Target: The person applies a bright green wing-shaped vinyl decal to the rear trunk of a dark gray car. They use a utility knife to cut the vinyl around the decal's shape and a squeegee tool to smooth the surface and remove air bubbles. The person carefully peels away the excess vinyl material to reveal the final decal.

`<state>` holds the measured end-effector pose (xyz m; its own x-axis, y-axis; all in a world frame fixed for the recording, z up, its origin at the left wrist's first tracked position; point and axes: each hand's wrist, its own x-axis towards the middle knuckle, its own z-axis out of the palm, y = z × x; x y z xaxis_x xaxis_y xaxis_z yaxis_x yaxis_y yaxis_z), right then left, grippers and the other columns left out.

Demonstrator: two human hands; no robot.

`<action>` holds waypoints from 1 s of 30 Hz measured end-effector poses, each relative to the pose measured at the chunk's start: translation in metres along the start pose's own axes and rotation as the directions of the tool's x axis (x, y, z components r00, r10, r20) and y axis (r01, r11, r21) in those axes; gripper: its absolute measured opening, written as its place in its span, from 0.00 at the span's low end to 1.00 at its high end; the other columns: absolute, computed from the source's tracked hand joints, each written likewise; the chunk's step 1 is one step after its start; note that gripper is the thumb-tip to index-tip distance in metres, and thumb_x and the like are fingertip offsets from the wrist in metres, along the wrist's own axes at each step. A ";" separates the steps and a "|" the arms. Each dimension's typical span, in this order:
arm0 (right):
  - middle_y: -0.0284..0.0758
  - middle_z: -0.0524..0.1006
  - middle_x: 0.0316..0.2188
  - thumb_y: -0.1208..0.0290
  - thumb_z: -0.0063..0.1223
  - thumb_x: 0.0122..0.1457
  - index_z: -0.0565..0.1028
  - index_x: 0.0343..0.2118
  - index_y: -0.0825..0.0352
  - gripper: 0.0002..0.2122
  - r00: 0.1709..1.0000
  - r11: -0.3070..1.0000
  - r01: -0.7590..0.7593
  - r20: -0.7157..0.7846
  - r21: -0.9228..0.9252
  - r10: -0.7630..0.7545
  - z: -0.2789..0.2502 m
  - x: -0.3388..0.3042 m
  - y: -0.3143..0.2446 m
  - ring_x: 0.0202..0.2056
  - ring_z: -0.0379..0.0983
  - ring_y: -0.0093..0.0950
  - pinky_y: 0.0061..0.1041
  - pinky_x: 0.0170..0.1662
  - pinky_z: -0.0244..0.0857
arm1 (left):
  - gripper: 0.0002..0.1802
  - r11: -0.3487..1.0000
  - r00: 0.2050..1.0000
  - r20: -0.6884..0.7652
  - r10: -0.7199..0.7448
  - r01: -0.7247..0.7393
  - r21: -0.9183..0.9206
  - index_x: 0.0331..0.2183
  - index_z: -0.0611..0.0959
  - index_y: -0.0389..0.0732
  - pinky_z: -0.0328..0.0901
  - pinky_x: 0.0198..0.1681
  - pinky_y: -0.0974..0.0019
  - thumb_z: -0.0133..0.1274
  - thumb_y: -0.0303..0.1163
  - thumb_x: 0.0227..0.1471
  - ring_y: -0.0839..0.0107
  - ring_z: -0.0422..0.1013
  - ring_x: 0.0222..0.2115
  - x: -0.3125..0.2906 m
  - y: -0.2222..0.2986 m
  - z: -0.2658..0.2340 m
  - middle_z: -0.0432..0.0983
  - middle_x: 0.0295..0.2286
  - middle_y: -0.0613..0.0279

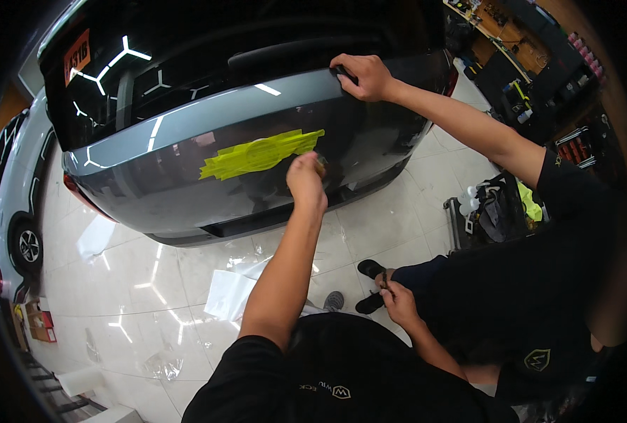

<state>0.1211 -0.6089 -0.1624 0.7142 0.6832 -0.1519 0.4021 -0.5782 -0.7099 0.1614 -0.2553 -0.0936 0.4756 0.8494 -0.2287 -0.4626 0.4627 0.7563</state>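
My left hand (306,180) is raised close to the tailgate (377,141) of a grey car, its fingers closed round a small roundish, yellowish-brown thing (320,166) that they mostly hide. Just above it, overlapping strips of bright yellow-green tape (257,154) cover a patch of the panel, with a round outline showing through in the middle. Lower down, my right hand (399,304) is bent in front of me, closed on a small dark stick-like tool (384,280). A co-worker's hand (366,76) presses a small black thing (343,72) against the tailgate below the rear window.
The co-worker (525,282) stands close on my right. Beyond is a dark cart (493,211) carrying bottles and cloths. White sheets (232,290) and clear plastic scraps (164,366) lie on the glossy tiles. A white car (25,197) stands at left, shelving (539,56) at far right.
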 end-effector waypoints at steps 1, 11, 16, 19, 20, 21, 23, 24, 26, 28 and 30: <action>0.48 0.75 0.33 0.68 0.47 0.59 0.73 0.40 0.70 0.12 0.981 0.988 0.134 -0.155 0.078 -0.121 0.010 0.005 0.014 0.36 0.73 0.46 0.38 0.39 0.66 | 0.05 0.974 0.984 0.132 0.122 -0.144 0.174 0.33 0.77 0.39 0.64 0.33 0.69 0.50 0.28 0.54 0.73 0.69 0.27 -0.011 -0.010 -0.012 0.74 0.26 0.63; 0.40 0.74 0.24 0.66 0.41 0.64 0.72 0.43 0.70 0.13 0.997 0.914 0.013 0.063 0.406 -0.042 0.011 0.063 -0.079 0.27 0.70 0.30 0.29 0.33 0.64 | 0.14 0.651 0.811 0.496 -0.310 -0.199 0.732 0.44 0.77 0.36 0.69 0.37 0.68 0.40 0.25 0.58 0.69 0.74 0.30 -0.167 -0.034 -0.128 0.69 0.40 0.51; 0.42 0.75 0.25 0.68 0.43 0.61 0.72 0.46 0.69 0.14 0.940 0.859 0.041 0.273 0.510 -0.207 0.072 0.070 -0.126 0.28 0.73 0.35 0.34 0.34 0.66 | 0.20 0.833 0.864 0.237 -0.444 0.300 0.465 0.49 0.73 0.36 0.65 0.47 0.66 0.39 0.40 0.64 0.69 0.70 0.43 -0.174 -0.032 -0.166 0.70 0.42 0.54; 0.41 0.75 0.25 0.69 0.45 0.60 0.73 0.46 0.68 0.14 0.805 0.922 0.195 0.482 0.334 -0.345 0.090 0.076 -0.146 0.28 0.73 0.38 0.37 0.34 0.66 | 0.22 0.815 0.806 0.121 -0.580 0.576 0.070 0.44 0.74 0.32 0.66 0.47 0.67 0.39 0.43 0.65 0.67 0.72 0.41 -0.167 -0.020 -0.184 0.73 0.39 0.51; 0.41 0.75 0.25 0.69 0.45 0.59 0.73 0.46 0.68 0.14 0.769 0.936 0.287 0.534 0.205 -0.352 0.091 0.085 -0.148 0.28 0.73 0.39 0.38 0.34 0.66 | 0.22 0.815 0.812 0.080 -0.577 0.567 0.125 0.42 0.74 0.33 0.67 0.45 0.66 0.39 0.43 0.64 0.67 0.73 0.39 -0.166 -0.013 -0.194 0.74 0.37 0.52; 0.41 0.75 0.25 0.69 0.46 0.59 0.73 0.46 0.67 0.14 0.746 0.918 0.393 0.565 0.051 -0.351 0.089 0.101 -0.148 0.28 0.74 0.40 0.39 0.34 0.66 | 0.21 0.816 0.823 0.046 -0.566 0.552 0.172 0.41 0.74 0.33 0.68 0.43 0.66 0.39 0.44 0.64 0.66 0.73 0.37 -0.165 -0.006 -0.201 0.74 0.35 0.54; 0.48 0.75 0.34 0.72 0.45 0.56 0.73 0.37 0.69 0.09 0.799 0.787 0.602 0.106 -0.133 -0.592 0.090 0.149 -0.145 0.40 0.72 0.44 0.44 0.42 0.65 | 0.21 0.830 0.867 0.021 -0.498 0.470 0.300 0.33 0.75 0.34 0.69 0.33 0.63 0.41 0.44 0.63 0.66 0.75 0.28 -0.156 0.007 -0.220 0.75 0.29 0.56; 0.46 0.74 0.34 0.73 0.47 0.55 0.73 0.38 0.68 0.09 0.787 0.779 0.607 -0.012 -0.160 -0.616 0.062 0.184 -0.177 0.38 0.70 0.45 0.42 0.43 0.64 | 0.21 0.752 0.884 0.075 -0.462 0.345 0.561 0.33 0.75 0.34 0.69 0.35 0.63 0.41 0.43 0.63 0.65 0.74 0.29 -0.149 0.016 -0.233 0.75 0.29 0.54; 0.43 0.72 0.35 0.77 0.51 0.52 0.73 0.39 0.69 0.10 0.630 0.729 0.620 -0.369 -0.290 -0.683 0.028 0.232 -0.209 0.39 0.68 0.44 0.39 0.45 0.63 | 0.21 0.437 0.861 0.245 -0.445 -0.029 0.899 0.32 0.77 0.32 0.69 0.37 0.62 0.41 0.42 0.62 0.63 0.73 0.31 -0.129 0.036 -0.256 0.74 0.28 0.52; 0.40 0.71 0.36 0.78 0.53 0.51 0.73 0.39 0.68 0.11 0.528 0.713 0.578 -0.485 -0.397 -0.698 0.018 0.267 -0.223 0.40 0.67 0.42 0.39 0.45 0.63 | 0.19 0.358 0.841 0.468 -0.272 -0.363 0.860 0.28 0.79 0.32 0.65 0.34 0.54 0.45 0.39 0.60 0.50 0.72 0.29 -0.113 0.036 -0.291 0.74 0.28 0.44; 0.39 0.71 0.36 0.77 0.54 0.51 0.73 0.38 0.67 0.10 0.494 0.713 0.512 -0.515 -0.479 -0.701 0.024 0.282 -0.227 0.39 0.67 0.41 0.38 0.44 0.63 | 0.18 0.291 0.827 0.497 -0.262 -0.423 0.858 0.29 0.79 0.32 0.65 0.35 0.52 0.46 0.38 0.60 0.44 0.71 0.30 -0.101 0.046 -0.328 0.74 0.29 0.42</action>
<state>0.2171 -0.2743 -0.0607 0.3659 0.5132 0.7763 0.9269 -0.2763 -0.2541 -0.1528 -0.2364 -0.2370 0.8864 0.4555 -0.0826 0.3059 -0.4426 0.8429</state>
